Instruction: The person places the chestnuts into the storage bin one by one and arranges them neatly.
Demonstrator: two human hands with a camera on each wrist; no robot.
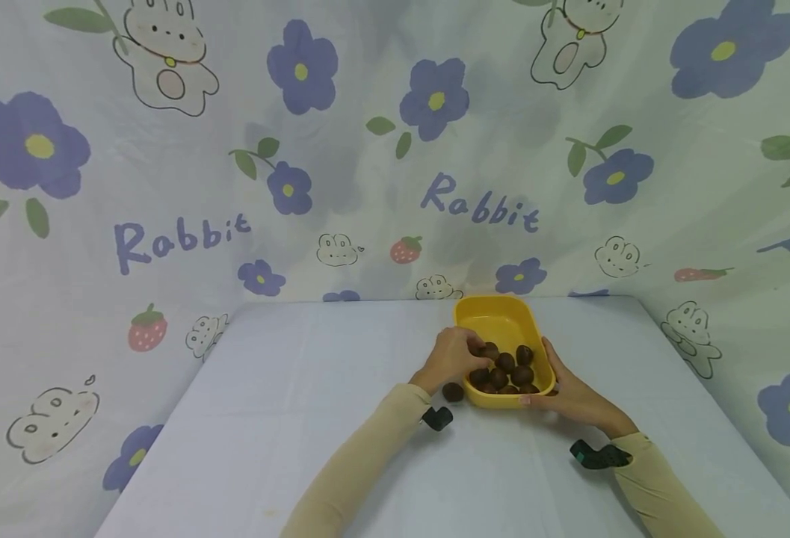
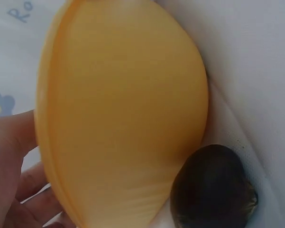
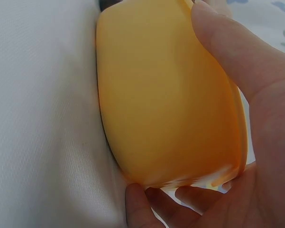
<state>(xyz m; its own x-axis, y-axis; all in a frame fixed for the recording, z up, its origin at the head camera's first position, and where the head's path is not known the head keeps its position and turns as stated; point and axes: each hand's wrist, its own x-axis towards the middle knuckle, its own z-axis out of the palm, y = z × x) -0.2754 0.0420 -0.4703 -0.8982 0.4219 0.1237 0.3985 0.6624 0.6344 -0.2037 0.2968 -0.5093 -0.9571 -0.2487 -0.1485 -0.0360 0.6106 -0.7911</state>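
Observation:
A yellow plastic box (image 1: 495,308) with rounded corners holds several dark brown chestnuts (image 1: 498,377) gathered at its near end. My left hand (image 1: 450,355) reaches over the box's left rim, thumb and fingers around a chestnut (image 1: 491,349) inside. In the left wrist view the box wall hides those fingertips. My right hand (image 1: 572,396) grips the box's near right corner, thumb along the near wall and fingers around the right side. Outside the box, a single chestnut (image 2: 213,187) lies on the table beside the left wall, under my left wrist.
A white cloth covers the table (image 1: 314,373). Behind and at the sides hangs a printed curtain (image 1: 354,157) with flowers and rabbits. Each wrist wears a small black camera, the left camera (image 1: 438,418) close to the loose chestnut.

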